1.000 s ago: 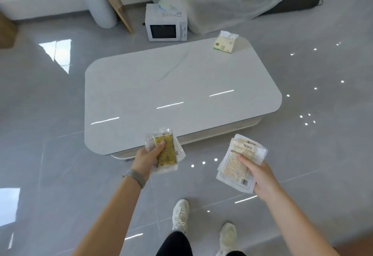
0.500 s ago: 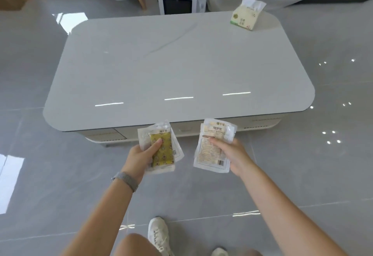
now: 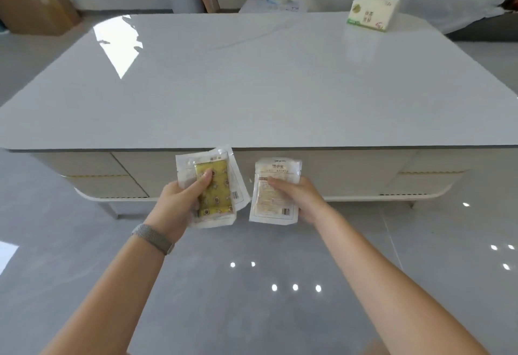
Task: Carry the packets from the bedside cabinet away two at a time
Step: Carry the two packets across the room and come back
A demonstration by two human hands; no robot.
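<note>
Left hand: grips a yellow patterned packet, thumb pressed across its face, with at least one white packet fanned behind it; the exact count in the stack cannot be told. A mesh wristband sits on this wrist.

Right hand: holds a pale beige packet upright, thumb on its front, fingers hidden behind.

Both sets of packets: held in the air just short of the near edge of the tabletop, close beside each other but apart.

Tabletop: glossy white, rounded corners.

Tissue pack: stands at the far right corner of the tabletop, a sheet sticking up.

Cardboard box: on the grey tiled floor, far left.
</note>
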